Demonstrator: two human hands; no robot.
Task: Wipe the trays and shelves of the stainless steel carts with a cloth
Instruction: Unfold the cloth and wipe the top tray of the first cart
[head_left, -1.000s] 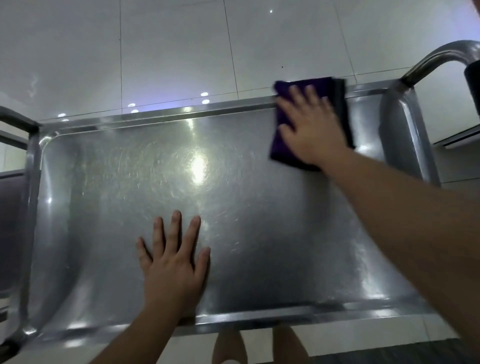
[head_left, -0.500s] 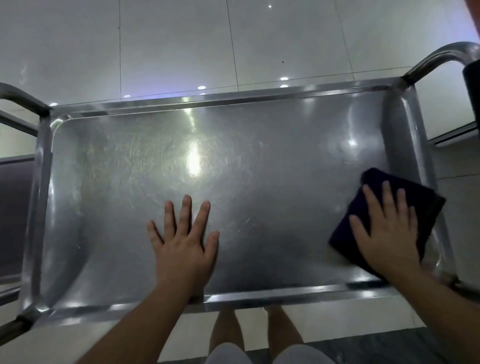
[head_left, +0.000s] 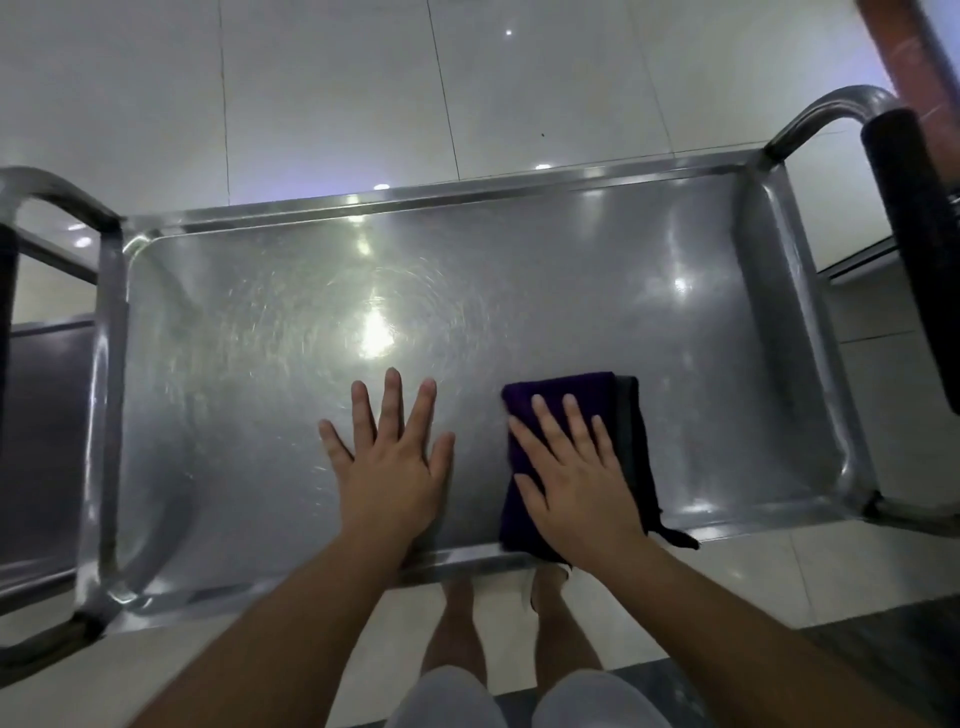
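Pressing flat on the cloth (head_left: 566, 410), the right hand (head_left: 579, 486) keeps its fingers (head_left: 548, 431) straight and spread, pinching nothing; the palm simply pins the folded dark cloth against the tray (head_left: 727, 374). The cloth lies under and just ahead of those fingertips, its long axis running away from the person, with its near end hanging over the tray's front rim. Just beside it, not touching it, the left hand (head_left: 389, 467) rests flat on the steel, fingers splayed and straight, holding nothing (it looks like a brace for the cart (head_left: 57, 192)).

What the next stroke turns on, I judge, is the bare steel around the cloth: a wide stretch lies left of the fingers, past the left hand, and a narrower strip to the right, up to the side wall. The right hand is the one on the cloth, so it does the sweeping. Both forearms reach forward and down, wrists low, palms down.
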